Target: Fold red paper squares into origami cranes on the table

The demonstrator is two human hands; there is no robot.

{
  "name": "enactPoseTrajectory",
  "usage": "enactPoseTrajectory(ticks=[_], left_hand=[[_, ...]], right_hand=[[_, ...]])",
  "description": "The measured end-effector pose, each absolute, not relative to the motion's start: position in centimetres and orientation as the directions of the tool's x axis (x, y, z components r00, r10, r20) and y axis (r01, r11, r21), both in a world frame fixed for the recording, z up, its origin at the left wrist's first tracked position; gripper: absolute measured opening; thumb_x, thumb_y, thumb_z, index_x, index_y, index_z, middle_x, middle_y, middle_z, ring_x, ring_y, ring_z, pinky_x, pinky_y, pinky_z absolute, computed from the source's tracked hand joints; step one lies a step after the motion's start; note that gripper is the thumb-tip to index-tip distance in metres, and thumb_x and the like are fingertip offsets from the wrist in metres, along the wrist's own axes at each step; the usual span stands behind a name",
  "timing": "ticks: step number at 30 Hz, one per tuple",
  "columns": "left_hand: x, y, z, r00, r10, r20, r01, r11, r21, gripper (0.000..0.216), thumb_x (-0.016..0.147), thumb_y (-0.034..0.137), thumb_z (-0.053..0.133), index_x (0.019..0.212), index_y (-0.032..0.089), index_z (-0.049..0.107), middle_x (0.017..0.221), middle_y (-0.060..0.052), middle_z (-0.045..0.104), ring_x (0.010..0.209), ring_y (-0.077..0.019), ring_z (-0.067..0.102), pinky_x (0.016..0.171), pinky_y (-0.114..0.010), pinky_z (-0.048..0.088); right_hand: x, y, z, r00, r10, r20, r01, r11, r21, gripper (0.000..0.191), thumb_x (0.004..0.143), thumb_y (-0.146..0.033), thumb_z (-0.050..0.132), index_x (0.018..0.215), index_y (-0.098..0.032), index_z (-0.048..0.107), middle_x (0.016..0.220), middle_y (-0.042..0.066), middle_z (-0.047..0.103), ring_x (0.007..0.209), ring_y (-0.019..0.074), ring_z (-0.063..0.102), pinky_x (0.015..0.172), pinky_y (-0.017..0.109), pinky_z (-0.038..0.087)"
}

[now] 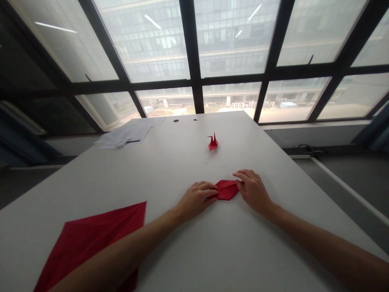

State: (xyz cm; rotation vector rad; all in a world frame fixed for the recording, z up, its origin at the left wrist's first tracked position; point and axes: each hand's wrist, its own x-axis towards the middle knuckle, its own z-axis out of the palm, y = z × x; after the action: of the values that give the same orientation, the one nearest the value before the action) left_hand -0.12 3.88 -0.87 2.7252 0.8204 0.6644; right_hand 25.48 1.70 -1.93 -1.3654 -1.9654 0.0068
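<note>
A folded piece of red paper (pixel 227 190) lies on the white table between my two hands. My left hand (pixel 199 198) rests on its left end, with the fingers closed over that edge. At the right end, my right hand (pixel 251 190) pinches the tip of the paper between thumb and fingers. Beyond my hands, a red origami crane (pixel 213 143) stands on the table. Under my left forearm lies a larger sheet of red paper (pixel 100 231), partly hidden by the arm.
The white table (pixel 170 162) reaches toward a wall of dark-framed windows (pixel 197 93). Loose white papers (pixel 127 134) with a dark pen (pixel 133 141) lie at its far left. A round hole (pixel 176 121) sits near the far edge. Cables (pixel 306 149) lie beyond the right side.
</note>
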Motion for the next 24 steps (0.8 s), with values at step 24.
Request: enactPoseTrajectory(ticks=[24], left_hand=[[0.1,3.9,-0.2,0.649,0.68,0.342,0.534,-0.727,0.433,0.006,0.09,0.023,0.067,0.09,0.021,0.072,0.097,-0.004,0.072,0.093,-0.0189,0.064,0.085,-0.029,0.051]], right_hand=[[24.7,0.9,-1.3,-0.52,0.713,0.47,0.663,0.684,-0.303,0.01,0.092,-0.028,0.066,0.083,-0.023,0.068,0.091,0.003,0.065,0.091,0.02,0.055,0.091,0.038,0.038]])
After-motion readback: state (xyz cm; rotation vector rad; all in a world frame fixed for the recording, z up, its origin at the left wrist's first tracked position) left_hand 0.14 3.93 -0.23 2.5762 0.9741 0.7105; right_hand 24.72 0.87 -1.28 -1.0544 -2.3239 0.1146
